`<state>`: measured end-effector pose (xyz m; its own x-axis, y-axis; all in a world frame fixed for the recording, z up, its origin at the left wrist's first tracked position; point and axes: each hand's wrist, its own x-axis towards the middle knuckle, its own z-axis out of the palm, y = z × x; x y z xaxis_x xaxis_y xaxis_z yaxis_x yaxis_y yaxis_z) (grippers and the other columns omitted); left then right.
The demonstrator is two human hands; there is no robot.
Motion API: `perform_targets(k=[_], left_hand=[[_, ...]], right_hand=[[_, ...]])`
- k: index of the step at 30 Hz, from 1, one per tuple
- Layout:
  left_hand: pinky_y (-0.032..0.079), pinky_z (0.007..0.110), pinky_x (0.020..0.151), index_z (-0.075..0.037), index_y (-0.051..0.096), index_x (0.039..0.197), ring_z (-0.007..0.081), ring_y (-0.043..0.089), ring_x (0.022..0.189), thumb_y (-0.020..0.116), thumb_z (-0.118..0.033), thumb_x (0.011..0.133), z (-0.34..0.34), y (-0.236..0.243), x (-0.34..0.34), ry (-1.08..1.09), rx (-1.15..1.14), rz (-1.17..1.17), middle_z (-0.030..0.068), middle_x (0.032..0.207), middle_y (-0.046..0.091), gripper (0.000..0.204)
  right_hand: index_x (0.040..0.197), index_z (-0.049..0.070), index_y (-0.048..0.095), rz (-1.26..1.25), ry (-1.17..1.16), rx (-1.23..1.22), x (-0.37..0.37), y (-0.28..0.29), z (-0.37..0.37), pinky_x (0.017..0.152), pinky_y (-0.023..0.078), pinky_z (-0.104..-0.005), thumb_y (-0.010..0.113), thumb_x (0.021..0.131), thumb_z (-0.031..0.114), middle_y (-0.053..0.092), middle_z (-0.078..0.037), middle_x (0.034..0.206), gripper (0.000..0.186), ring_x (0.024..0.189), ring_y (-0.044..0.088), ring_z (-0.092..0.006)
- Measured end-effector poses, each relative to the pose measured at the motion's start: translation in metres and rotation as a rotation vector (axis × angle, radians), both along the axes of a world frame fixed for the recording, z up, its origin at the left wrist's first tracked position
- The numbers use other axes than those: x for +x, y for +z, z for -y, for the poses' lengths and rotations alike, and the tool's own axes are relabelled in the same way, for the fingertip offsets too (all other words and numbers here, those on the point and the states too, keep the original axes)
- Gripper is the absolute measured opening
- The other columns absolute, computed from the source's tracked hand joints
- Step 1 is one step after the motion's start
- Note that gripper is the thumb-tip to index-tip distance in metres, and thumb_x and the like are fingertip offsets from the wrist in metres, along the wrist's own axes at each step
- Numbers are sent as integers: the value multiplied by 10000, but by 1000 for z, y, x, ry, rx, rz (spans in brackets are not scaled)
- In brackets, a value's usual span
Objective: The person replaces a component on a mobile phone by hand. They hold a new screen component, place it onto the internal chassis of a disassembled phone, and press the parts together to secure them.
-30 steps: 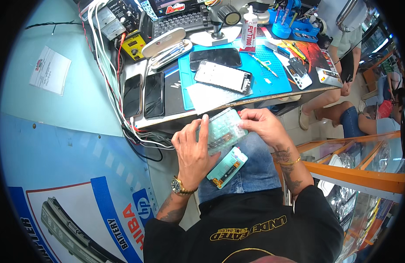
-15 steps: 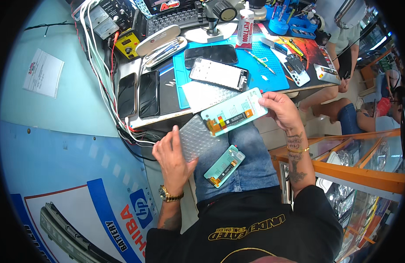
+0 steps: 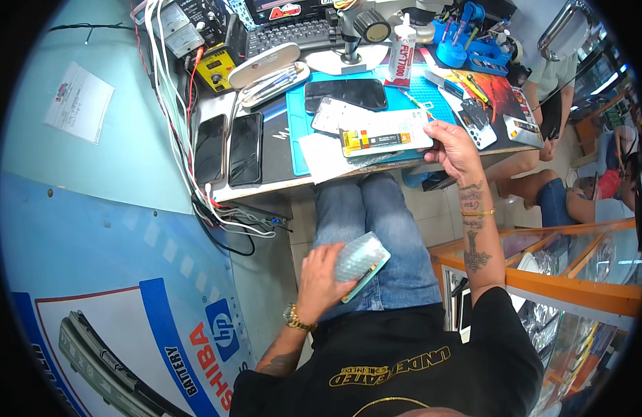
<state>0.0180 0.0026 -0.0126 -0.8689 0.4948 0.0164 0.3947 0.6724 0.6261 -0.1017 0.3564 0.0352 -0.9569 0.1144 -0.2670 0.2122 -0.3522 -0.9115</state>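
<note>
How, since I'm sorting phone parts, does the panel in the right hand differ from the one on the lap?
The held panel is up in the right hand; the lap panel lies on the jeans.
The held panel's broad face shows; the lap panel is mostly hidden by bubble wrap at the left hand.
The held panel runs nearly level across the view; the lap panel slants.
Both look flat.

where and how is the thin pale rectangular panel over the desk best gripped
The panel is probably best pinched at its right end, coming from the right, as the right hand does: it is thin and flat, and the orange strip lies at its left end.
</note>
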Motion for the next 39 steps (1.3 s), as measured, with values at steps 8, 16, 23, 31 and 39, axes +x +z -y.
perform_targets(k=[8,16,23,31,39], left_hand=[[392,416,900,-35,424,1437,303,529,1088,844,-298,628,-25,-7,-4,-10,-99,14,126,1205,589,949],[380,410,859,-48,410,1457,286,528,1033,865,-280,614,-38,-3,12,-131,-179,-71,113,1166,585,985],[374,422,865,-60,401,1461,280,518,1054,876,-230,607,-52,-6,23,-103,-284,-81,135,1202,551,993],[378,432,866,-56,392,1462,300,525,1049,886,-183,565,-51,-9,21,-76,-196,-19,138,1200,565,1033],[405,426,901,-30,367,1476,327,549,1054,860,-163,567,-40,1,13,-27,64,-60,149,1182,596,1042]], right_hand=[[1023,10,598,117,11,187,-20,8,1,452,530,-217,605,965,173,653,-70,843,172,607,668,-127],[1144,-26,583,103,-87,310,-19,16,10,478,548,-236,637,948,146,612,-50,851,266,586,636,-108],[1435,-50,404,-81,-225,319,5,13,27,630,582,-271,629,928,80,582,-123,1070,570,848,672,-171],[1367,-18,500,-198,-364,396,21,13,36,638,575,-268,627,937,72,577,-129,1116,457,842,672,-168],[1167,-10,648,183,70,189,131,-40,66,644,537,-241,617,975,175,681,-48,909,268,762,643,-99]])
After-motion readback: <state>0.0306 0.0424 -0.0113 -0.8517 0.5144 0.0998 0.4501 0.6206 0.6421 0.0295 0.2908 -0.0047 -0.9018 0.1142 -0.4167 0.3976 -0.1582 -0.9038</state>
